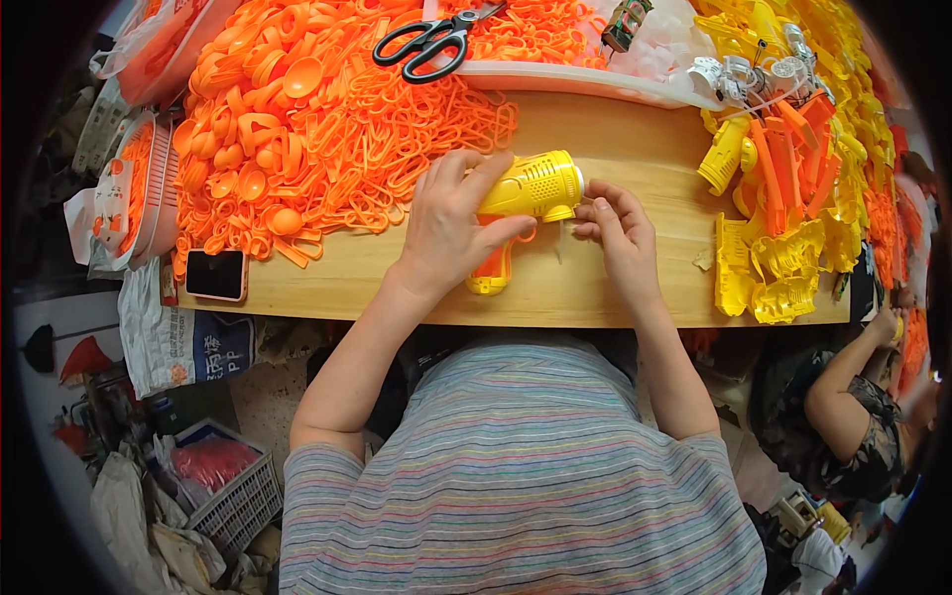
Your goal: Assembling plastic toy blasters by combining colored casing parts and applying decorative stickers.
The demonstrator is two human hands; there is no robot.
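Note:
My left hand (443, 223) is wrapped round a yellow plastic toy body (540, 185), shaped like a pistol or drill. Its barrel lies level, pointing right, and has rows of small holes. The yellow and orange grip (490, 270) hangs toward me, partly covered by the hand. A white piece (579, 182) shows at the barrel's right end. Close by that end, my right hand (625, 238) has its thumb and fingers pinched together; what they hold, if anything, is too small to make out. A thin pale strand dangles just under the barrel.
Orange plastic loops and spoon-shaped parts (297, 129) are heaped at left, near a phone (216, 275). Black-handled scissors (424, 47) lie at the back beside a white tray (595, 79). Yellow shells (783, 273) and orange pieces (793, 164) pile up at right. Another person's arm (843, 397) appears far right.

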